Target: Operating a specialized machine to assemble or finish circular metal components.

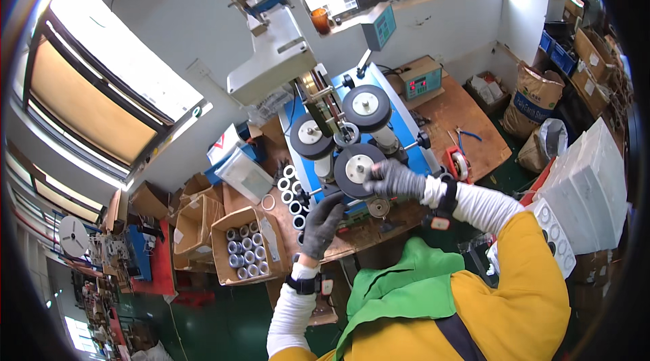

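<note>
My left hand (320, 229), in a dark grey glove, is at the near left edge of the winding machine (399, 132). Its fingers stretch toward the front black wheel (353, 166), and nothing shows in them. Beside that wheel's right side is my gloved right hand (398, 179), fingers loosely bent and apart, tips overlapping the rim; contact is unclear. Two more black wheels, left (309, 132) and right (369, 105), stand behind. Between all three wheels sits a pale ring (347, 134), away from both hands.
White rings (296, 207) line the bench left of the machine. An open carton (271, 242) holds several wrapped rings. Blue-handled pliers (468, 134) and a red tape dispenser (458, 163) lie on the right, below a control box (421, 83). White foam sheets (586, 188) stand at the right.
</note>
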`<state>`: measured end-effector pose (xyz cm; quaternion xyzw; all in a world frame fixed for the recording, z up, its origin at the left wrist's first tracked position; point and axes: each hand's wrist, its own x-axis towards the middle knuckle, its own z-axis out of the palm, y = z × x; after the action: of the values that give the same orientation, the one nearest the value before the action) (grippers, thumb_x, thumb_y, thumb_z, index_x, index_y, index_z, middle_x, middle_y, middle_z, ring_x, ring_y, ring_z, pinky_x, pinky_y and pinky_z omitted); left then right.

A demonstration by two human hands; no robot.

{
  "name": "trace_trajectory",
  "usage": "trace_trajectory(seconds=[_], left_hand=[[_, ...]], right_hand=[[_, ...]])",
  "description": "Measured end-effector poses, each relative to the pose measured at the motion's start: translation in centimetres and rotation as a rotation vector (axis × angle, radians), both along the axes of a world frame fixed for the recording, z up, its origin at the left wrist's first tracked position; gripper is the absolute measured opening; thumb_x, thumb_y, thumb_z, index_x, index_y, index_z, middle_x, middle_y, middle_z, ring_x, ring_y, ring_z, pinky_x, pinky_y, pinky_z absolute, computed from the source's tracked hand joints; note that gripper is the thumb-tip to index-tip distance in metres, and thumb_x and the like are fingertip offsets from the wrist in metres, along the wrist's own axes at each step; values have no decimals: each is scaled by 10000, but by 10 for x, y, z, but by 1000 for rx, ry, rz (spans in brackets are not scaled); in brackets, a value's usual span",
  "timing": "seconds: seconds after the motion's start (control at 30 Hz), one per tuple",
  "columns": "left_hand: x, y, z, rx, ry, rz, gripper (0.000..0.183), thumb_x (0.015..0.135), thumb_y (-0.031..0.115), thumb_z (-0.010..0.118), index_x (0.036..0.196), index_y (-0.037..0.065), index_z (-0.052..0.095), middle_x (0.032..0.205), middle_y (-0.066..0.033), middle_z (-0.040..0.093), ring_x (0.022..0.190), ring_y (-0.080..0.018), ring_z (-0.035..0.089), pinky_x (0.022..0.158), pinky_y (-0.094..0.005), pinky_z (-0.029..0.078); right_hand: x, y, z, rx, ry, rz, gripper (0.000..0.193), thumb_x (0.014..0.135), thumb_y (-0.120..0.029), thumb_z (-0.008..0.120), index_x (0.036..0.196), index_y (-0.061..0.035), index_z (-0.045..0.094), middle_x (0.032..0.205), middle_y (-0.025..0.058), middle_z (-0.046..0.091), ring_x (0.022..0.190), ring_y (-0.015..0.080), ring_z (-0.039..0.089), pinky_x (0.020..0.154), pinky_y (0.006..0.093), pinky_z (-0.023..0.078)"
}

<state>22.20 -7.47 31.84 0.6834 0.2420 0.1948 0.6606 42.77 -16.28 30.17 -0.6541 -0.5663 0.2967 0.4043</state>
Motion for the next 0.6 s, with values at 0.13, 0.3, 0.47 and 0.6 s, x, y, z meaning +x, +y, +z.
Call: trace_trajectory(seconds=[0.13, 0.3, 0.47, 0.6], left_hand=[[34, -11, -15, -197, 37, -135, 243, 815, 84, 521, 1047, 14, 502, 912, -31, 553, 783, -80, 518, 669, -207, 441], [57, -14, -14, -81, 146, -158, 165, 799, 108, 555, 936, 19, 577, 814, -20, 595, 739, -87, 537, 664, -204, 438], [88, 13, -8, 210, -117, 278, 178, 785, 72, 564, 953, 17, 583, 846, -37, 606, 774, -79, 535, 709, -205, 428], [107, 28, -23, 458, -48, 375, 173, 779, 70, 562, 943, 27, 600, 845, -50, 612, 754, -103, 547, 702, -227, 422]], right_hand=[[-19, -31, -42, -135, 343, 44, 91, 720, -138, 568, 751, -53, 576, 606, 19, 568, 575, 81, 532, 551, 251, 448], [-3, -41, -41, -116, 406, 97, 124, 726, -140, 567, 784, -31, 580, 663, 27, 585, 625, 86, 535, 608, 244, 452], [49, -41, -42, 13, 590, -55, 165, 785, -183, 572, 877, -46, 577, 725, 1, 588, 676, 70, 523, 640, 230, 439], [79, -40, -31, -60, 468, -70, 177, 788, -199, 573, 874, -45, 573, 681, -7, 567, 623, 50, 503, 585, 210, 431]])
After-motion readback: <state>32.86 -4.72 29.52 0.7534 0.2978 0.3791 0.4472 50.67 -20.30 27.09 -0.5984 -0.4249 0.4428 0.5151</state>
